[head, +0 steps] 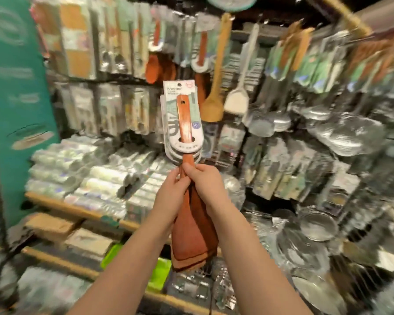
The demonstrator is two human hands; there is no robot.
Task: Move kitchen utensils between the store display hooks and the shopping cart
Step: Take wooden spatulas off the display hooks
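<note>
A bunch of reddish-brown wooden spatulas (192,237) stands upright in front of me, blades down, handles up. White and green label cards (183,110) ring their handles. My left hand (168,196) and my right hand (206,185) both grip the handles just under the cards, thumbs close together. The stacked blades fan out below my wrists. More wooden spatulas (212,103) and a white turner (237,98) hang on display hooks behind the bunch. No shopping cart can be made out in the blurred picture.
Packaged cutlery hangs in rows at the upper left (105,42). Metal strainers and ladles (346,137) crowd the right. Wrapped rolls (77,169) lie on a wooden-edged shelf. A teal banner (16,87) stands at the left. Green containers (159,273) sit low in the middle.
</note>
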